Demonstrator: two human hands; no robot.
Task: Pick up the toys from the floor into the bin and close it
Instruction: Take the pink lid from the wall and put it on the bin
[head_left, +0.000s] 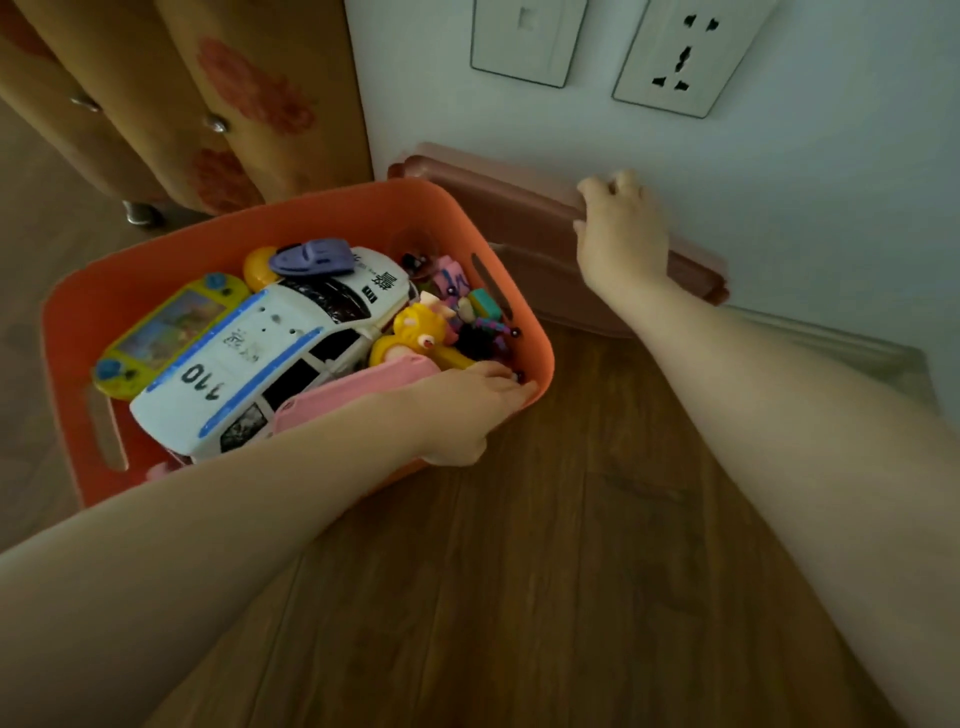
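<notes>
An orange bin (332, 208) stands on the wood floor, full of toys: a white police car (249, 364), a yellow handheld game (166, 327), a yellow duck figure (415, 327), a purple toy (311, 257) and a pink toy (353, 389). My left hand (467, 410) grips the bin's near right corner, fingers over the rim. A pinkish-brown lid (498, 208) leans on its edge against the wall behind the bin. My right hand (621, 234) grips the lid's top edge, fingers curled over it.
A wooden cabinet (208, 104) with flower prints and metal feet stands at the back left. Two wall plates, one a socket (680, 52), are on the pale wall above the lid. Wood floor (545, 571) stretches in front of the bin.
</notes>
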